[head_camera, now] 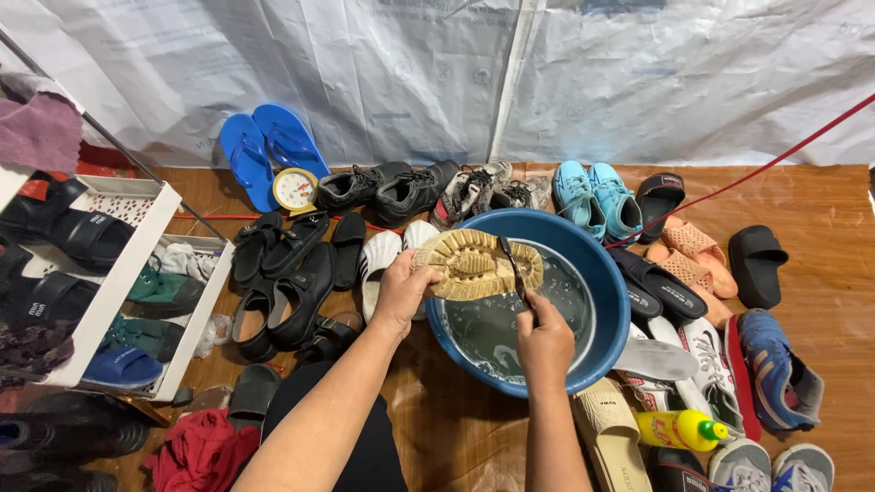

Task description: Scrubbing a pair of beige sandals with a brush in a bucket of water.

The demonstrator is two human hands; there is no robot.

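My left hand (401, 290) grips the heel end of a shoe (476, 264) turned sole up, its tan ridged sole facing me, over the left side of a blue basin (609, 301) of soapy water. My right hand (544, 339) holds a thin dark brush (512, 266) whose tip rests on the sole's right end. Both forearms reach in from the bottom of the head view.
Many shoes and sandals ring the basin: black ones left, teal sneakers (597, 199) behind, orange slippers (700, 257) and sneakers right. A yellow bottle (679, 428) lies at lower right. A white shoe rack (137, 273) stands left, with blue flip-flops (264, 150) and a small clock (295, 189) behind.
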